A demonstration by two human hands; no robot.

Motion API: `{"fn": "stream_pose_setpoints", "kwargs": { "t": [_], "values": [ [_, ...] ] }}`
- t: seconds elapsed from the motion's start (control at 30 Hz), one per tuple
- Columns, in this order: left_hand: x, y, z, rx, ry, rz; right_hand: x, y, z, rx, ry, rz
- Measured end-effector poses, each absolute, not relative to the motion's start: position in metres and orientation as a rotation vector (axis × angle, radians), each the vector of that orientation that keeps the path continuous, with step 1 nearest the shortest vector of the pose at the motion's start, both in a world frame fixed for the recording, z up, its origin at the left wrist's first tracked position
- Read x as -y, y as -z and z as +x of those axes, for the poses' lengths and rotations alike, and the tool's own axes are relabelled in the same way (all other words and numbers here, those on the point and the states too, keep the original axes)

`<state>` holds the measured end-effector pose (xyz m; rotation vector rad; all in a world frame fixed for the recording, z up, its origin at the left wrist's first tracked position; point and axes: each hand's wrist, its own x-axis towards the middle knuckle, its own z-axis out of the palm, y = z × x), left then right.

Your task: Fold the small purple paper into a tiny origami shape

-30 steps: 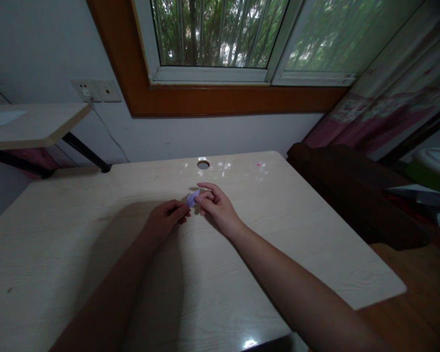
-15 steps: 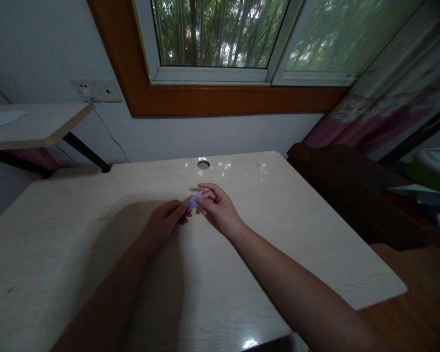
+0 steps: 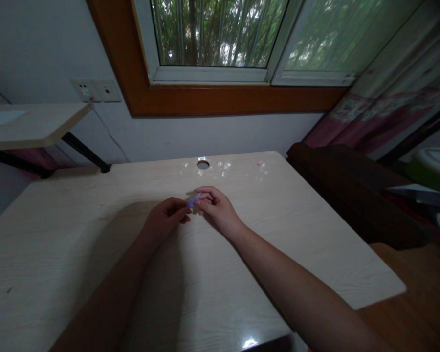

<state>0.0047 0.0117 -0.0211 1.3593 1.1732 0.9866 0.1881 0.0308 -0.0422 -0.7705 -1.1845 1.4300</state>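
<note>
A small piece of folded purple paper (image 3: pixel 193 200) is held between both hands, over the middle of the pale wood-grain table (image 3: pixel 286 244). My left hand (image 3: pixel 168 213) pinches its left end between thumb and fingers. At the other end, my right hand (image 3: pixel 217 208) grips the paper with thumb and bent fingers, its index finger reaching along the far side. Fingers cover much of the paper, so its full folded shape is hidden.
Behind the hands, a round cable hole (image 3: pixel 203 165) pierces the tabletop. A raised shelf (image 3: pixel 33 124) on black legs stands at the left. A dark object (image 3: pixel 269 345) shows at the near edge. A window (image 3: pixel 220 73) is beyond the table.
The right index finger has curled down closer to the paper. The paper has tilted flatter and less of it shows. Both hands have shifted only slightly.
</note>
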Motion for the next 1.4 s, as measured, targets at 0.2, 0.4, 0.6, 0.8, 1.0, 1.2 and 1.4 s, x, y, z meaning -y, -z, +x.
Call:
{"fn": "stream_pose_setpoints", "kwargs": {
  "t": [0.2, 0.4, 0.6, 0.8, 1.0, 1.2, 1.4],
  "values": [
    [-0.013, 0.023, 0.002, -1.179, -1.035, 1.335, -0.029, 0.036, 0.188, 1.12, -1.425, -0.792],
    [-0.014, 0.026, 0.003, -1.146, -1.052, 1.278, -0.029, 0.035, 0.189, 1.094, -1.42, -0.812],
    [-0.014, 0.025, 0.004, -1.115, -1.055, 1.251, -0.032, 0.041, 0.187, 1.101, -1.395, -0.813],
    [-0.013, 0.024, 0.003, -1.129, -1.076, 1.273, -0.031, 0.043, 0.188, 1.127, -1.388, -0.854],
    [-0.016, 0.029, 0.0, -1.195, -1.198, 1.287, -0.029, 0.043, 0.187, 1.284, -1.201, -0.948],
    [-0.016, 0.029, -0.001, -1.255, -1.283, 1.323, -0.028, 0.04, 0.185, 1.244, -1.282, -0.847],
    [-0.015, 0.032, -0.001, -1.233, -1.26, 1.44, -0.027, 0.046, 0.183, 1.317, -1.321, -0.788]
  ]
}}
